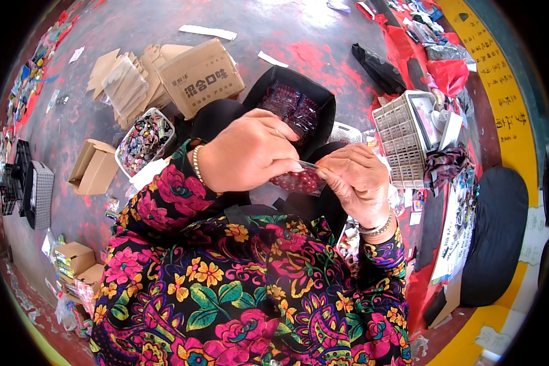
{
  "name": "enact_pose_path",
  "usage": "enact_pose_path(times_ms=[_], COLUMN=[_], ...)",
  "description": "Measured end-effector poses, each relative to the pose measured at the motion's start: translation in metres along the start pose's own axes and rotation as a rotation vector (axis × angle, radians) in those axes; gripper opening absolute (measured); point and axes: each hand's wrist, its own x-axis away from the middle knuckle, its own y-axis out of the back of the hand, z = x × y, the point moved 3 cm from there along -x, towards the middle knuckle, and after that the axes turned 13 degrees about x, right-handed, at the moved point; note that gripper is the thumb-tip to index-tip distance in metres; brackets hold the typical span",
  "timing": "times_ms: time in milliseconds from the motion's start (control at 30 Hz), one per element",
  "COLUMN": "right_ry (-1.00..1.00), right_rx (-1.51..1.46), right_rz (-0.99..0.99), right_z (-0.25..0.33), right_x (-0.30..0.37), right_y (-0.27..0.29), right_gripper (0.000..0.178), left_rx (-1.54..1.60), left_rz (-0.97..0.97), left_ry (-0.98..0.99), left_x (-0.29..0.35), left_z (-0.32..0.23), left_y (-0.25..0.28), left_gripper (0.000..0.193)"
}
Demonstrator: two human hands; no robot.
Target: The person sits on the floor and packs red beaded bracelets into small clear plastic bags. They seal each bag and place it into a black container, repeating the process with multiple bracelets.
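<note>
Left hand (250, 149) and right hand (357, 182) pinch the edge of a bag (285, 181); its red contents (304, 180) are partly hidden.

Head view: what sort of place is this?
Probably a small sorting or packing workspace: a cardboard box, a white basket of small colourful items, an open black container of shiny packets, and a clear packet pinched by the left hand and right hand.
</note>
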Motion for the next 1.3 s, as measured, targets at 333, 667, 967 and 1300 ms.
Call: enact_pose_path(times_ms=[333,667,967,1300], right_ry=[-0.383,-0.705,-0.97,-1.162], right_rx=[-0.414,-1.004,-1.126,-1.301], right_rz=[-0.056,-0.409,-0.453,-0.057], right_z=[-0.009,-0.027,-0.069,-0.058], right_x=[0.016,0.004,0.018,0.052], right_y=[0.0,-0.015,-0.053,-0.114], right_gripper=[0.013,0.025,0.027,0.031], left_rx=[0.362,1.544,1.801,1.861], left_rz=[0.029,-0.153,-0.193,-0.455], left_ry=[0.22,0.375,0.726,0.804], left_x=[0.012,0.019,0.034,0.048], left_z=[0.024,0.049,0.051,0.072], left_y=[0.022,-0.032,-0.053,-0.065], left_gripper=[0.013,0.079,0.041,0.037])
